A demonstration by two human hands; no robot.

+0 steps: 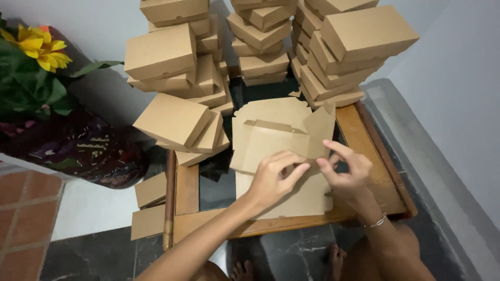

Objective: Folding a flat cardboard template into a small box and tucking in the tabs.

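Observation:
A flat brown cardboard box blank (271, 140) lies partly folded on a low wooden table (372, 156). My left hand (273, 177) presses on the blank's middle, fingers pinching a flap. My right hand (346, 169) grips the raised right side flap of the same blank between thumb and fingers. Both hands meet near the blank's right fold. More flat cardboard (299, 198) lies under the hands.
Tall stacks of folded brown boxes (172, 52) (260, 39) (344, 47) stand behind the table against the wall. Some boxes (179, 122) lean at the table's left. A dark vase (78, 148) with a sunflower (39, 47) sits left. Flat blanks (148, 208) rest beside the table.

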